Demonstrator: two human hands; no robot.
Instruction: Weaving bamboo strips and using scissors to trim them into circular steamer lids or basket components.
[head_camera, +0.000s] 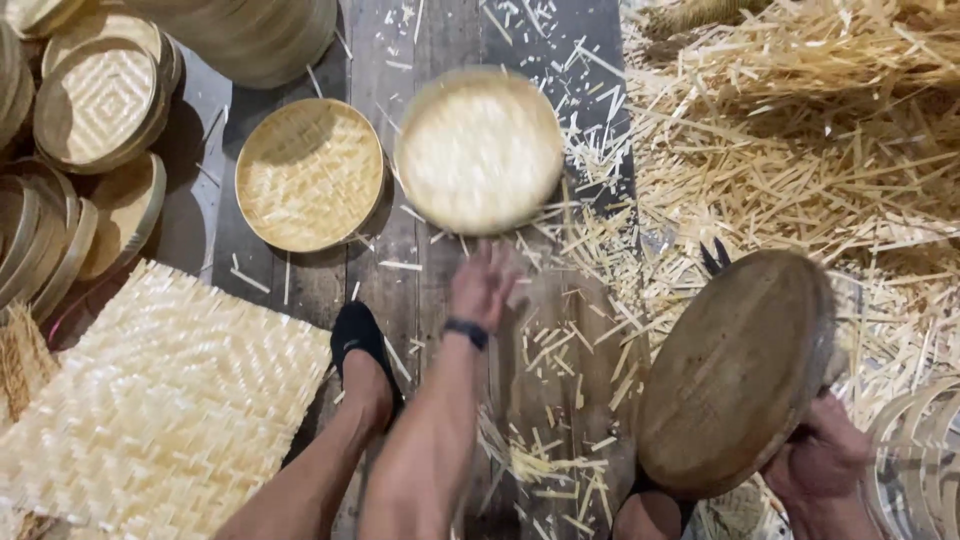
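The left hand (483, 285) is open, its grip empty, just below the blurred round pale woven bamboo tray (479, 150) over the dark plank floor (440, 60), apparently being tossed or set beside the similar yellow woven tray (310, 175). The right hand (825, 455) grips a round brown wooden block (735, 375) by its lower edge. Open floor is narrow: bamboo offcuts (800, 130) crowd the right edge, a woven mat (160, 400) the near-left corner.

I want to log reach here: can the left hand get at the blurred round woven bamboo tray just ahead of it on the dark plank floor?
Probably yes. The left hand is open, and only scattered bamboo offcuts lie before the blurred round woven bamboo tray.
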